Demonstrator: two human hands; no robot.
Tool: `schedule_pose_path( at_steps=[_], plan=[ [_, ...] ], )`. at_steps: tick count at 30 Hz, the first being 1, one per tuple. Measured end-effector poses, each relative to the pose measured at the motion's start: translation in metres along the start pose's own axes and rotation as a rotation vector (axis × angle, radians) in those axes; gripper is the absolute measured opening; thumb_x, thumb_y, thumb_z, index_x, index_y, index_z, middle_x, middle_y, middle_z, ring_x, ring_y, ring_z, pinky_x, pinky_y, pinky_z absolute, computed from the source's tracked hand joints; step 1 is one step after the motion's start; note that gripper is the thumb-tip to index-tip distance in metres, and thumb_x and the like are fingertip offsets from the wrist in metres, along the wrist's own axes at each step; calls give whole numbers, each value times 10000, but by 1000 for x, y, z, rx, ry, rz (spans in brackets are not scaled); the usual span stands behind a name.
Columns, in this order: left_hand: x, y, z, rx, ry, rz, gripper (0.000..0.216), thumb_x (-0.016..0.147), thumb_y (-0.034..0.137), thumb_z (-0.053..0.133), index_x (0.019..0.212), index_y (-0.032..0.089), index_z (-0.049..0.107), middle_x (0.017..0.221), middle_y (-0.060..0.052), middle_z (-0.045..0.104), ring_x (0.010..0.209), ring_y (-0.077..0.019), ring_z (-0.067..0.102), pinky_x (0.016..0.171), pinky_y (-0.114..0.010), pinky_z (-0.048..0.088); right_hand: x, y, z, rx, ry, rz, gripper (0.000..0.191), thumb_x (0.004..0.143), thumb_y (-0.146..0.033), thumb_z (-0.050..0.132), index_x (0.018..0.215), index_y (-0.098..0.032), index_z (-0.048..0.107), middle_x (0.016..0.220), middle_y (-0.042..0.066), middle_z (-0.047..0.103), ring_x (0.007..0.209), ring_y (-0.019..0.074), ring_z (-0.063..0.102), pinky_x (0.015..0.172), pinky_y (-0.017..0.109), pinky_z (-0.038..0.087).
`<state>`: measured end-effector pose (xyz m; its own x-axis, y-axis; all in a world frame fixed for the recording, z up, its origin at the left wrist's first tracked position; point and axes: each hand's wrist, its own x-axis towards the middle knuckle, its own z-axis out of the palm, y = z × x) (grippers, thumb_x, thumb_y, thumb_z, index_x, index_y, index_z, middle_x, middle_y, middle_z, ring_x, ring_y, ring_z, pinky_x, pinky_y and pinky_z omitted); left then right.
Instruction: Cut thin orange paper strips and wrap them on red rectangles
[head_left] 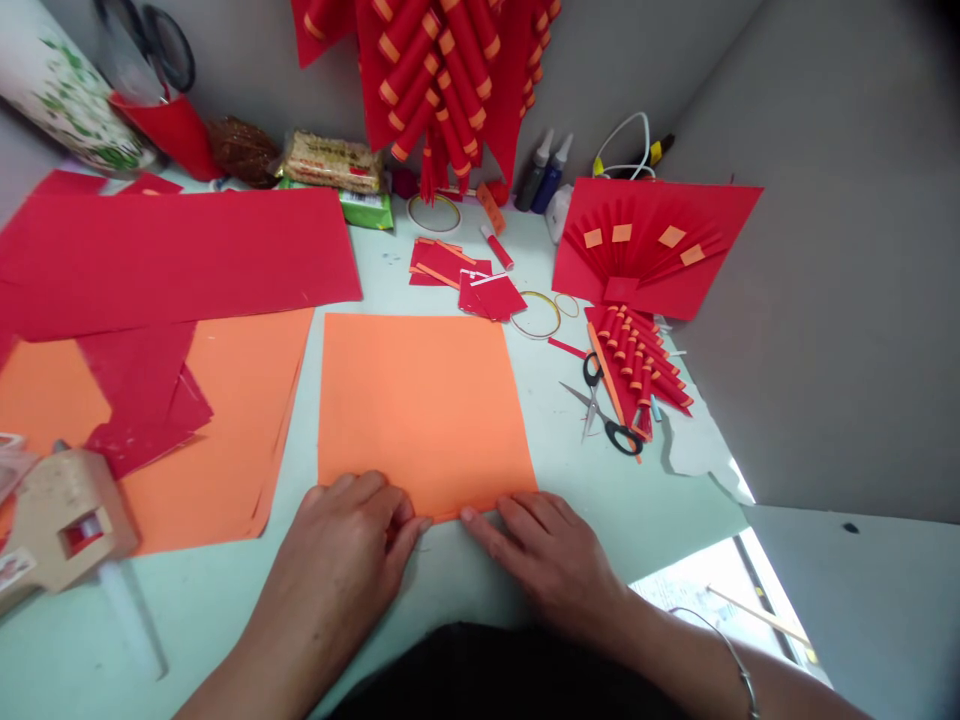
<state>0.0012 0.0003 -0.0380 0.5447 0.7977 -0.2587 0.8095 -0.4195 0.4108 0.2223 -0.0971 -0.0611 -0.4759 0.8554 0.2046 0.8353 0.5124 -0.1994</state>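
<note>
Here lies squarish orange paper (420,405); left hand (356,525) pinching its edge; right hand (553,545) touching, grip unclear.

Paper-craft work corner, grey walls (840,250), pale green tabletop (630,530), orange sheet (416,410), scissors (592,405), glue gun (67,510), hanging red paper ornament (442,90).

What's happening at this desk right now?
A person has both hands at the near edge of an orange sheet: the left hand at its left part, the right hand at its right. That edge looks narrowly folded between them. To the right lie open scissors; on the left are a glue gun and a long red sheet.
</note>
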Motion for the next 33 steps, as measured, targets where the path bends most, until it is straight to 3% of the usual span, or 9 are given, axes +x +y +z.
schedule_pose_path(
  at_steps=[15,23,33],
  plan=[
    [-16,-19,3,-50,53,80,254,933,374,479,771,228,610,763,-13,606,758,-213,554,709,-357,324,2,-3,0,-28,-26,-17,472,880,-95,443,1338,-94,560,1000,157,656,910,278,551,801,421,476],
    [-27,-42,6,-109,86,128,223,875,477,592,921,267,650,910,-24,670,844,-217,591,763,-348,389,1,-4,2,-13,-29,-1,472,875,-120,491,1343,-99,557,1010,161,654,917,281,557,796,424,485],
    [-26,-36,-2,-197,80,54,273,920,470,517,796,253,628,793,7,648,770,-200,577,752,-357,374,2,-4,1,-33,5,-12,475,865,-63,422,1315,-92,569,1006,157,657,925,274,549,799,417,493]
  ],
)
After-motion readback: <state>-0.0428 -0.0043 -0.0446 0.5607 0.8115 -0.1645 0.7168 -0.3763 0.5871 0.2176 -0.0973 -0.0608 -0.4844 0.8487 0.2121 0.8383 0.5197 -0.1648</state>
